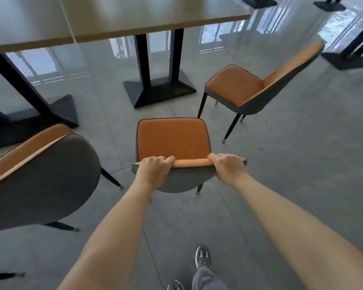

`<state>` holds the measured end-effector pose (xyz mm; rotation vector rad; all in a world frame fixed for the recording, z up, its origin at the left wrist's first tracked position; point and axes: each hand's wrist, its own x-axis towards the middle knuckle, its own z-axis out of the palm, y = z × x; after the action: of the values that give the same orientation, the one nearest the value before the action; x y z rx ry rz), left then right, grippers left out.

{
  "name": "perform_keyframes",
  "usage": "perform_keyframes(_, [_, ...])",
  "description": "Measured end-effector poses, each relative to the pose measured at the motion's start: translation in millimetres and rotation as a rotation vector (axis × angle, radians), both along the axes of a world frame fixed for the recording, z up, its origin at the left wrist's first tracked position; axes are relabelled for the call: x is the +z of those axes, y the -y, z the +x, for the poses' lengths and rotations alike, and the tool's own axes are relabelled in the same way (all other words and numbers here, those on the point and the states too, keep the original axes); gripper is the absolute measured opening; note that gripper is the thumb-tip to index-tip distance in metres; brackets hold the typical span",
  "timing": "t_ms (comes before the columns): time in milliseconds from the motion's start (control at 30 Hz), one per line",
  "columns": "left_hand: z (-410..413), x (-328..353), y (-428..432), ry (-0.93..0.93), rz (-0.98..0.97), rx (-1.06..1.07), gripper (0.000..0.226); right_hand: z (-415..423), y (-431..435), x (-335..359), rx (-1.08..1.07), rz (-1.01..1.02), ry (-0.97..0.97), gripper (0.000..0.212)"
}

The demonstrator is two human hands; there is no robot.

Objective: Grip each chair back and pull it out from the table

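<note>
My left hand [153,167] curled over the top of the orange chair [173,139], my right hand [228,164] gripping it too, table [117,19] just ahead, another chair [258,88] nearby

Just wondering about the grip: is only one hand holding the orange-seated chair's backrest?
No, the left hand and right hand both grip the orange-seated chair.

A glossy grey tiled floor [302,164] is seen, on which window light is mirrored. Three orange-seated, grey-backed chairs on thin black legs are borne by it: a middle chair [173,139], a left chair [42,174] and a right chair [249,88]. Black table pedestal bases [159,91] and two grey sneakers [202,258] are also set on it.
</note>
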<state>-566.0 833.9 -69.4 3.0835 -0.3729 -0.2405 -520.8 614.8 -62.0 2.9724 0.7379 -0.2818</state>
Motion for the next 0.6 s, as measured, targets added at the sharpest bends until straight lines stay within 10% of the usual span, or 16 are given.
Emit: perform_keyframes(600, [47.9,-3.9,-65.3,0.131,-0.036,-0.11,0.022,28.8,-47.3,-12.2,0.144,0.161,0.298,0.035])
